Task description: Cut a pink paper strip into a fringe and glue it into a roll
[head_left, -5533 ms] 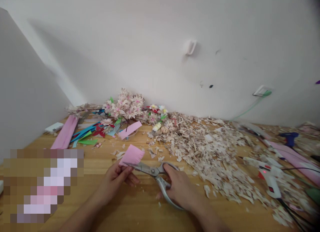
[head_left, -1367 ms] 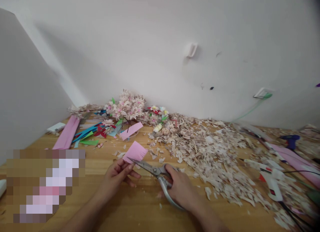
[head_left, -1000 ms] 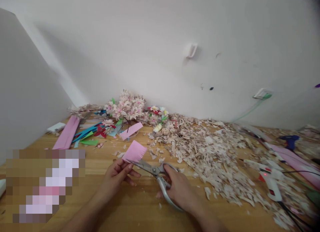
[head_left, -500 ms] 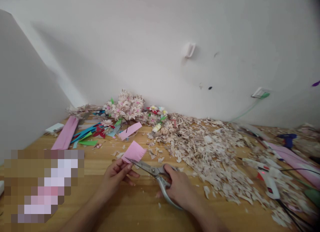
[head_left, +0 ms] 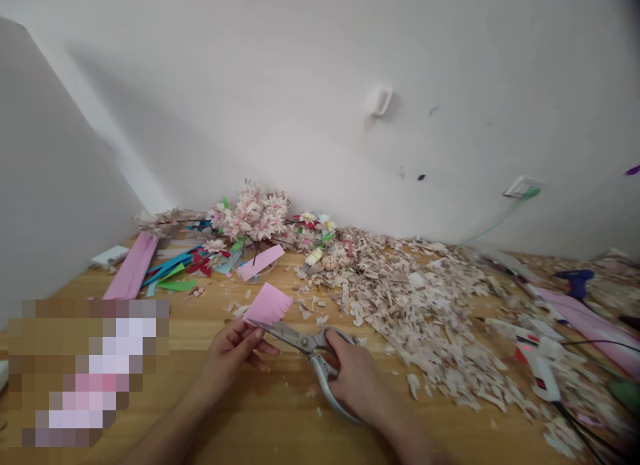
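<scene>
A small pink paper piece [head_left: 270,303] with fine cuts along its right edge is pinched at its lower left corner by my left hand [head_left: 239,348]. My right hand [head_left: 353,371] grips silver scissors [head_left: 320,361] by the handles. The blades point left and lie along the lower edge of the paper, their tips close to my left fingertips. Whether the blades are fully closed is hard to make out.
Behind my hands lie pink-white flowers [head_left: 257,215], a pink strip [head_left: 263,262] and blue strips [head_left: 173,265]. Dried flakes [head_left: 430,311] are heaped to the right, beside a white glue gun [head_left: 537,361] with cables. A blue glue gun [head_left: 576,279] lies farther back.
The scissor blades have closed slightly and my right hand has shifted a little to the left. My left hand and the pink paper look nearly unchanged.
</scene>
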The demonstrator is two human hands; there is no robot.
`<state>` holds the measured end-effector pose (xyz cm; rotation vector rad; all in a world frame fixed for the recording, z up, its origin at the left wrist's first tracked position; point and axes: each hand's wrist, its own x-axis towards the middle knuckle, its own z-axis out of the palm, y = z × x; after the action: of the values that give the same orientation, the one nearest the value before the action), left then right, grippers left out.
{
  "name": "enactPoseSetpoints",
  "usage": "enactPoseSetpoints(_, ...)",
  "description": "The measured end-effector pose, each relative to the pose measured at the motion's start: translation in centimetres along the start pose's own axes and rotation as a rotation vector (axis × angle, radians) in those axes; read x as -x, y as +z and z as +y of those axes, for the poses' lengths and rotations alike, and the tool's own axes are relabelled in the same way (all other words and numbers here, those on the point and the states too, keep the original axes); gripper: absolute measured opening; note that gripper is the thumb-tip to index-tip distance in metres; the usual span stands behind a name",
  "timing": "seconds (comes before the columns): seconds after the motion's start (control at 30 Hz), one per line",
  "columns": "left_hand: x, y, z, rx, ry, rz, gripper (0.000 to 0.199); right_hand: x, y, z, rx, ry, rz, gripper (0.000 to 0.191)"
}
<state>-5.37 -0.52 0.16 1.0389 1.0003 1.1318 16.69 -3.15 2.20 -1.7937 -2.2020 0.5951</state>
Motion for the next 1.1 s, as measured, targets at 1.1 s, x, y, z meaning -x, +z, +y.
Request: enactPoseSetpoints(1.1,0.01,-0.43,0.08,0.04,0.03,0.028,0.036,0.02,-0.29,0.33,-0.017,-0.012,0.018,0.043)
